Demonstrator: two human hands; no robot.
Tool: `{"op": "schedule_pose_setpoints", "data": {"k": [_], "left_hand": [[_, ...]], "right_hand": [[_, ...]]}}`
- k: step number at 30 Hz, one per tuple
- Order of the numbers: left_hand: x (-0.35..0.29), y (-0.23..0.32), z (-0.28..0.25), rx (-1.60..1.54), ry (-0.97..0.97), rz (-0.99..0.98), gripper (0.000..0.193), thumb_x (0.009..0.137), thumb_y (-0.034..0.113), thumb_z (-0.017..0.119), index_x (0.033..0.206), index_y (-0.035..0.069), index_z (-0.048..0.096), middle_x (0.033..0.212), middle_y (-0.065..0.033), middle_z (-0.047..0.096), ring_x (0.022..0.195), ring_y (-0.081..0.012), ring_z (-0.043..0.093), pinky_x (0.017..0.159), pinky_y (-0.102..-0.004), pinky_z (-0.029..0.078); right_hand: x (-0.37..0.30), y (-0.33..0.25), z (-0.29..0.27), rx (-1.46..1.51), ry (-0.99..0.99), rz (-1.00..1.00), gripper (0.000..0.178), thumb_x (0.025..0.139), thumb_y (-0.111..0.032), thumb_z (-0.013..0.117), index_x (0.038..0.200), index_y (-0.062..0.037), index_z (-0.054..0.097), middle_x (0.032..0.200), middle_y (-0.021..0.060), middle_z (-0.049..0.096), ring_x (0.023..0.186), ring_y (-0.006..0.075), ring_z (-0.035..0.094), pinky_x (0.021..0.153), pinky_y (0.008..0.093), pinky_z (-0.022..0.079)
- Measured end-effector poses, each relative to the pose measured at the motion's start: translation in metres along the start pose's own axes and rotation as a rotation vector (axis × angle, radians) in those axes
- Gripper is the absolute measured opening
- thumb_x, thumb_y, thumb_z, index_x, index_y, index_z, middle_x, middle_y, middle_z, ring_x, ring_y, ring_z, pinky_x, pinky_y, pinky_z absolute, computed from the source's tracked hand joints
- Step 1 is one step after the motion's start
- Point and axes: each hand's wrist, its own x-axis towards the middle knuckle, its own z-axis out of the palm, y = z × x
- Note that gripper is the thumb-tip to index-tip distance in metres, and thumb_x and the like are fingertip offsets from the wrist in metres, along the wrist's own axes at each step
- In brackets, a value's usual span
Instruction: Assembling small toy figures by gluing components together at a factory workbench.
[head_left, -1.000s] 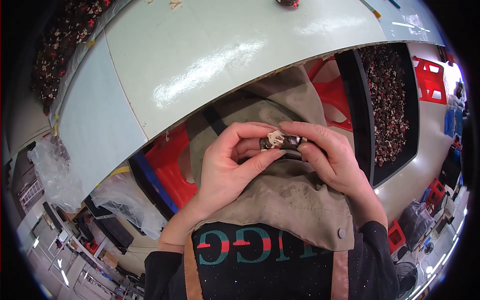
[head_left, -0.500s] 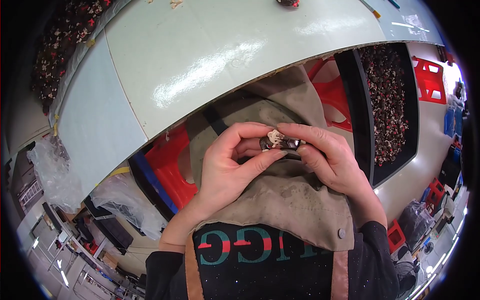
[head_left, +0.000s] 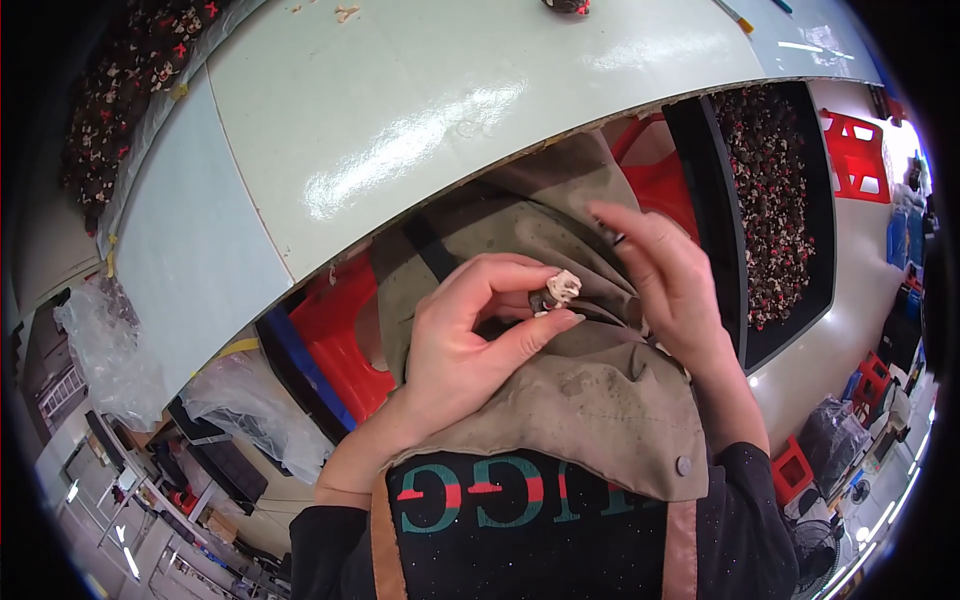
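Note:
My left hand pinches a small dark brown and cream figurine between thumb and fingertips, above the brown apron over my lap. The figurine's cream part faces right; its dark part is partly covered by my fingers. To the right and slightly farther off, my right hand is apart from it, with fingers curled together. A small dark, shiny piece shows at those fingertips, too small and blurred to name.
The pale glossy table curves across the front, with another dark and red figurine and a brush on it. A heap of similar pieces lies far left. At right stands a black crate full of more, beside red stools.
My right hand has pulled away from the figurine, to the right and farther off, carrying the small shiny piece. My left hand still holds the figurine, its cream part now more exposed.

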Motion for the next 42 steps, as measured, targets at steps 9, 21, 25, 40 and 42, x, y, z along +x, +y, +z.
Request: {"op": "schedule_pose_setpoints", "data": {"k": [9,21,25,40,42], "left_hand": [[0.0,-0.006,-0.001,0.0,0.053,0.038,0.031,0.078,-0.002,0.071,0.106,-0.002,0.057,0.102,-0.0075,0.061,0.091,-0.0125,0.064,0.078,-0.0243,0.054],[-0.002,0.005,-0.002,0.172,0.061,0.113,0.031,0.077,-0.002,0.072,0.104,0.001,0.059,0.101,-0.0064,0.059,0.086,-0.0108,0.061,0.075,-0.0231,0.051],[-0.011,0.011,0.004,0.313,0.091,0.19,0.027,0.075,0.004,0.076,0.098,0.002,0.061,0.095,-0.005,0.062,0.076,-0.0084,0.06,0.065,-0.0206,0.049],[-0.042,0.065,0.03,0.194,-0.138,0.304,0.023,0.081,-0.003,0.067,0.102,0.0,0.058,0.1,-0.0059,0.063,0.089,-0.0098,0.061,0.077,-0.0232,0.051],[-0.038,0.064,0.031,0.189,-0.184,0.238,0.025,0.082,-0.004,0.066,0.105,0.0,0.057,0.1,-0.0051,0.063,0.088,-0.0099,0.061,0.077,-0.0231,0.051]], "right_hand": [[-0.01,-0.018,-0.002,0.271,-0.149,0.007,0.035,0.089,-0.002,0.049,0.123,-0.0004,0.055,0.109,0.0121,0.065,0.098,0.0204,0.062,0.085,0.0287,0.047],[-0.011,-0.026,-0.009,0.266,-0.146,-0.026,0.035,0.087,-0.001,0.052,0.122,-0.0027,0.056,0.11,0.0133,0.065,0.1,0.0227,0.063,0.084,0.0313,0.049],[-0.023,-0.023,-0.005,0.21,-0.082,-0.118,0.035,0.087,-0.013,0.061,0.122,-0.0119,0.058,0.104,0.0142,0.064,0.092,0.0303,0.063,0.079,0.0363,0.05],[-0.068,-0.061,-0.036,0.077,0.498,-0.108,0.029,0.094,-0.007,0.049,0.122,-0.0053,0.057,0.101,0.0117,0.065,0.088,0.0175,0.062,0.078,0.0291,0.05],[-0.063,-0.046,-0.044,0.073,0.606,-0.181,0.027,0.097,-0.009,0.047,0.121,-0.0032,0.057,0.09,0.0046,0.063,0.079,0.0107,0.058,0.071,0.0253,0.048]]}}
